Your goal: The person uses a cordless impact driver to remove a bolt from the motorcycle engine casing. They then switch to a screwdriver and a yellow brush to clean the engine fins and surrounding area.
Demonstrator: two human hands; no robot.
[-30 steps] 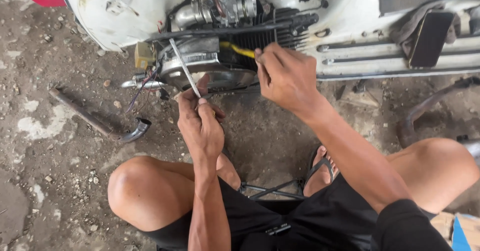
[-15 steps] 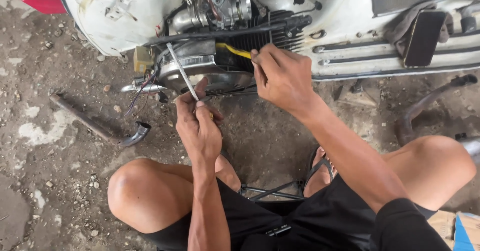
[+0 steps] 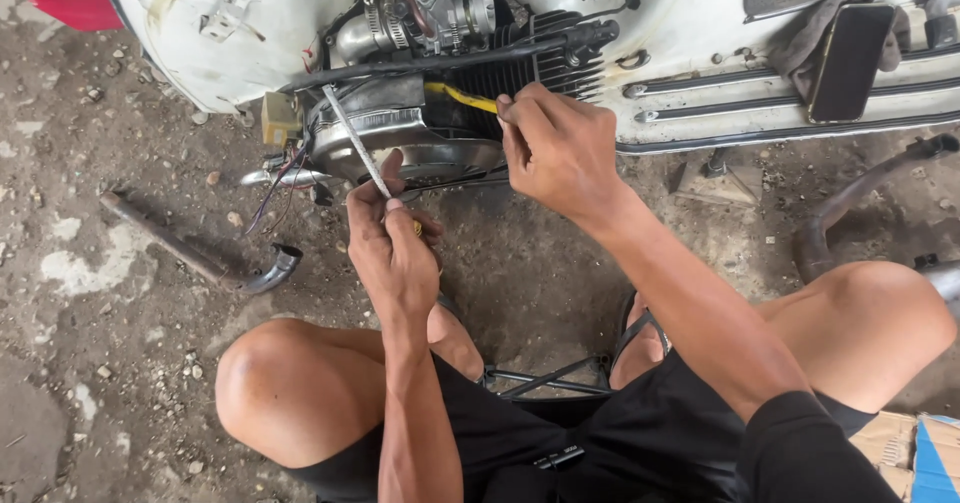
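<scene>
Squatting by the scooter engine (image 3: 420, 133), left hand (image 3: 395, 253) clamped on a thin metal rod (image 3: 355, 143) against the engine cover, right hand (image 3: 560, 148) pinching a yellow-handled tool (image 3: 460, 98) at the cylinder fins; steady leverage needed.

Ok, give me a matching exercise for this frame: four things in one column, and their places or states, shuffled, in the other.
Things:
1. left hand
2. right hand
3. bent pipe
4. grey rag

Places or states:
A. lies on the ground, left of the knee
B. pinches a yellow tube at the engine
C. draped on the white scooter body, upper right
D. grips a thin metal rod that slants up to the engine

Pairs: 1-D, 2-B, 3-A, 4-C
</scene>
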